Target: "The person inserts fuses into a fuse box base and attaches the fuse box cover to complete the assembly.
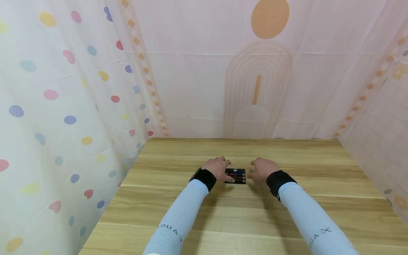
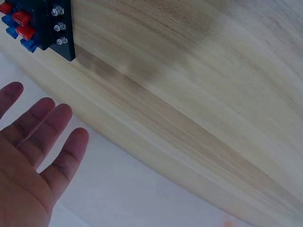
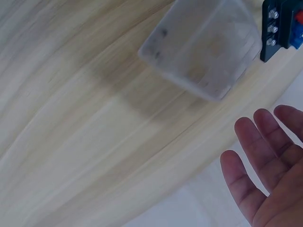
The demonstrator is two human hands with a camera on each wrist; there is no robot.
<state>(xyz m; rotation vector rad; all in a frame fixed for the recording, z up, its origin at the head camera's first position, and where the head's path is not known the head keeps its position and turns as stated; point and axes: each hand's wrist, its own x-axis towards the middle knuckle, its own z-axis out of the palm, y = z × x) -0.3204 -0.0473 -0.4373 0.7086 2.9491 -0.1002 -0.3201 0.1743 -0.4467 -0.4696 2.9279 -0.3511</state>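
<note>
A black fuse block (image 1: 240, 180) with red and blue blade fuses (image 2: 24, 32) and a row of metal screw terminals (image 2: 58, 26) lies on the wooden table between both hands. My left hand (image 1: 218, 168) is at the block's left side; its thumb overlaps the near left corner in the head view, and the other fingers reach out past it. To the right, my right hand (image 1: 264, 169) stands apart from the block, fingers extended and spread. A clear plastic cover (image 3: 203, 52), slightly blurred, shows beside the block in the right wrist view, away from the visible fingers (image 3: 255, 146).
The wooden tabletop (image 1: 178, 152) reaches back to a pale patterned curtain (image 1: 197, 88). A curtain with coloured dots (image 1: 70, 152) hangs along the left side, and another pale curtain (image 1: 382, 141) borders the right. Both wrists wear black straps (image 1: 280, 182).
</note>
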